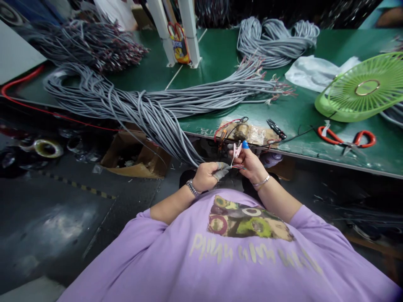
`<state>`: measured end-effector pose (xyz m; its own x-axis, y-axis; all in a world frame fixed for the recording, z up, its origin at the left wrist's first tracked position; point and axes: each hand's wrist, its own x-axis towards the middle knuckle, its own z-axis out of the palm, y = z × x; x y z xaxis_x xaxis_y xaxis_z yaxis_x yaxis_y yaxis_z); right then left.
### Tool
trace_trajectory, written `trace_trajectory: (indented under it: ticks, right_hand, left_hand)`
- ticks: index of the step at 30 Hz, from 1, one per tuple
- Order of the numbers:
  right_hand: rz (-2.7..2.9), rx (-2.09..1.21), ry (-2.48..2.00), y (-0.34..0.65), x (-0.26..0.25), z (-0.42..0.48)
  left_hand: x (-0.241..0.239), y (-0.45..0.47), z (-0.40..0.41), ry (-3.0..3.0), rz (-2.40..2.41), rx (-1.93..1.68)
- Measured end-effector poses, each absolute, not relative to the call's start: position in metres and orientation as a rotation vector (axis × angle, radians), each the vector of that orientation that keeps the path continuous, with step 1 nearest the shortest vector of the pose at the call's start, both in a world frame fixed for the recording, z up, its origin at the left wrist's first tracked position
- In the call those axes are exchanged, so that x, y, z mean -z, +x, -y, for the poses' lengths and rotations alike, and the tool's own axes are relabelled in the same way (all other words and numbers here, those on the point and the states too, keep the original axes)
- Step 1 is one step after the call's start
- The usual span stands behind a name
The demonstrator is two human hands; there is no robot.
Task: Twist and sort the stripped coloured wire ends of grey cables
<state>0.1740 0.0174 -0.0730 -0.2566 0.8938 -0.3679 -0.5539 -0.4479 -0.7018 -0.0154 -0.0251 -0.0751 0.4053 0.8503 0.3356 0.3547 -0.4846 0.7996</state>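
My left hand [206, 175], with grey covers on its fingers, pinches the end of a grey cable [192, 156] just in front of the table edge. Thin coloured wires [238, 167] fan out from that end toward my right hand [252, 164]. A blue cover sits on the right thumb. Held in the right fingers is a small pale pink clip [236, 150], shaped like a clothes peg; whether the fingers also touch the wires I cannot tell. A long bundle of grey cables [138, 102] hangs over the table edge beside my left hand.
On the green table [214, 121] lie a taped board [256, 133], black nippers [276, 128], red-handled pliers [346, 140] and a green fan [362, 88]. More cable coils [277, 42] rest behind. Below left is an open cardboard box [135, 157]. A white post [190, 33] stands at the back.
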Motion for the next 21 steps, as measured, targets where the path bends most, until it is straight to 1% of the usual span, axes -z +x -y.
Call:
trace_trajectory:
  ticks: [7,15,18,21]
  right_hand:
    - [0.571,-1.806,-0.931,0.171,0.072,-0.020]
    - [0.437,-1.877,-0.892,0.170,0.076,-0.010]
    - [0.505,-1.880,-0.893,0.178,0.085,-0.005]
    - [0.637,-1.764,-0.995,0.188,0.094,0.002]
  left_hand:
    - [0.077,-0.009,0.022,2.036,-1.093,-0.920]
    - [0.077,-0.015,0.029,2.085,-1.010,-0.917]
    - [0.080,-0.023,0.035,2.213,-0.997,-0.720]
    - [0.083,-0.033,0.032,2.232,-0.990,-0.532]
